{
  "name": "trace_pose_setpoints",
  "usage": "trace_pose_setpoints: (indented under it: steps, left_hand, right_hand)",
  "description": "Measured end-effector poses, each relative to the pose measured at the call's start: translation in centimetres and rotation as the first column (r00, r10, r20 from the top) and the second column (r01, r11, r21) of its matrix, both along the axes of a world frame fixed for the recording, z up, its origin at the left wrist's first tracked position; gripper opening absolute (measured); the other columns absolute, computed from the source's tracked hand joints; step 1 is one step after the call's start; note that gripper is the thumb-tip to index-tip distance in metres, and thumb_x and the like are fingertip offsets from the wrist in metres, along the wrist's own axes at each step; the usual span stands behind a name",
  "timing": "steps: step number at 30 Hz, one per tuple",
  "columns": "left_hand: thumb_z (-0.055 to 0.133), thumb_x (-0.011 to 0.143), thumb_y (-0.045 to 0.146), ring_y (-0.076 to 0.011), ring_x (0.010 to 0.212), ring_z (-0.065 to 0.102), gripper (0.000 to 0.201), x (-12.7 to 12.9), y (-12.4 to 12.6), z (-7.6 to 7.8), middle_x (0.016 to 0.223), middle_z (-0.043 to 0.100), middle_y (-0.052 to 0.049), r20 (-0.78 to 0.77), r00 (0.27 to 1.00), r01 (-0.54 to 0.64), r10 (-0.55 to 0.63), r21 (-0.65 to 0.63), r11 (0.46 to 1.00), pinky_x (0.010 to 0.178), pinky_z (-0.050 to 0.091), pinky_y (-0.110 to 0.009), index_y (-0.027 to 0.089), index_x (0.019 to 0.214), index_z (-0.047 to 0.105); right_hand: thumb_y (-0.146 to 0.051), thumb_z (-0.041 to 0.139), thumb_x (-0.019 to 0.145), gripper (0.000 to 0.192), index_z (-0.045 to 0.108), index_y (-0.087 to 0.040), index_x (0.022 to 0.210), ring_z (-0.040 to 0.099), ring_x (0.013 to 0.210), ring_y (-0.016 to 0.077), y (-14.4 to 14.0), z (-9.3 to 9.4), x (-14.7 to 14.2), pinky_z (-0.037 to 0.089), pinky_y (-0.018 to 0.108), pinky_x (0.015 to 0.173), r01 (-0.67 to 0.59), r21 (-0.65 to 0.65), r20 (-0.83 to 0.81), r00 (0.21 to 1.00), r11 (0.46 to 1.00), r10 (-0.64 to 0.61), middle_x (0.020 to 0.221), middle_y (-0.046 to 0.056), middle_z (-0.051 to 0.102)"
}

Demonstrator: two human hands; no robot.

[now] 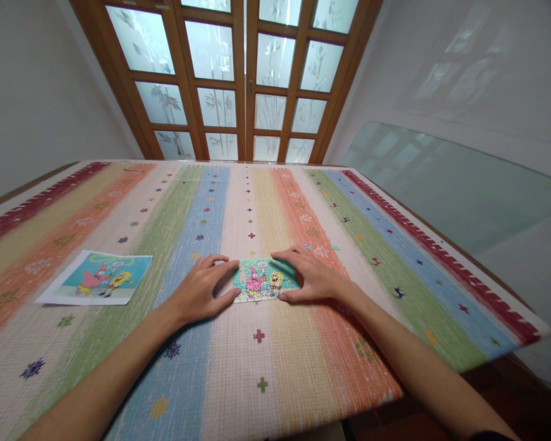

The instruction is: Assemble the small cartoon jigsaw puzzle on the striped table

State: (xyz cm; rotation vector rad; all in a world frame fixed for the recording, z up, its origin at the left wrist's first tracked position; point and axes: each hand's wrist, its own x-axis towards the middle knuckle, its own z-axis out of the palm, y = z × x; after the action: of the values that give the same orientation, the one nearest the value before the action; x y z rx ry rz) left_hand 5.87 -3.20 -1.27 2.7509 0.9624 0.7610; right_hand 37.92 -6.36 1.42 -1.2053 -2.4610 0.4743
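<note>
A small assembled cartoon jigsaw puzzle [264,280] lies flat on the striped mat [266,361], near the middle. My left hand [202,291] rests on the mat at the puzzle's left edge, thumb and fingers touching its side. My right hand [310,275] lies against the puzzle's right edge, fingers spread over its upper right corner. Both hands press in on the puzzle from either side; neither lifts it.
A printed reference picture [98,278] of the same cartoon lies on the mat to the left. The striped mat covers a table whose glass top [463,190] shows at the right. Wooden doors with frosted panes [243,79] stand beyond the far edge.
</note>
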Motion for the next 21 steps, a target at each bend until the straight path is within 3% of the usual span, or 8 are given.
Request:
trace_pose_setpoints:
  steps: [10,15,18,21]
  left_hand:
    - [0.064,0.097,0.04,-0.0294,0.109,0.066,0.038,0.1,0.2,-0.6,0.122,0.068,-0.014,0.053,0.999,0.002,-0.004,0.043,0.999,0.095,0.054,-0.048,0.019,0.129,0.065]
    - [0.061,0.101,0.031,-0.0284,0.11,0.065,0.018,0.5,0.4,-0.5,0.109,0.077,-0.007,0.04,0.991,0.122,-0.128,0.135,0.983,0.092,0.053,-0.047,0.023,0.113,0.072]
    - [0.061,0.101,0.029,-0.0281,0.109,0.064,0.015,0.6,0.5,-0.5,0.109,0.078,-0.006,0.041,0.987,0.144,-0.153,0.181,0.973,0.091,0.053,-0.047,0.023,0.107,0.074]
    - [0.06,0.102,0.028,-0.0278,0.11,0.064,0.017,0.5,0.5,-0.5,0.11,0.077,-0.005,0.028,0.987,0.149,-0.158,0.203,0.968,0.091,0.053,-0.047,0.023,0.108,0.075]
  right_hand:
    - [-0.041,0.084,0.074,0.079,0.056,-0.019,0.145,0.056,0.122,0.0338,0.3,0.0,-0.2,0.048,0.054,0.104,-0.042,-0.001,-0.022,0.999,0.999,0.042,0.133,0.014,0.065]
    - [-0.046,0.078,0.086,0.06,0.061,-0.023,0.139,0.055,0.127,0.0323,0.8,-0.3,0.2,0.045,0.054,0.109,-0.06,-0.004,-0.072,0.996,0.998,0.06,0.136,0.012,0.066]
    - [-0.039,0.065,0.098,0.036,0.066,-0.026,0.132,0.056,0.127,0.0307,1.6,-0.5,1.3,0.043,0.054,0.11,0.026,0.051,-0.103,0.994,0.998,-0.021,0.135,0.012,0.066]
    - [-0.037,0.063,0.098,0.026,0.072,-0.025,0.119,0.062,0.116,0.0308,2.7,-0.6,3.3,0.045,0.053,0.105,0.187,0.136,-0.112,0.979,0.973,-0.172,0.125,0.013,0.071]
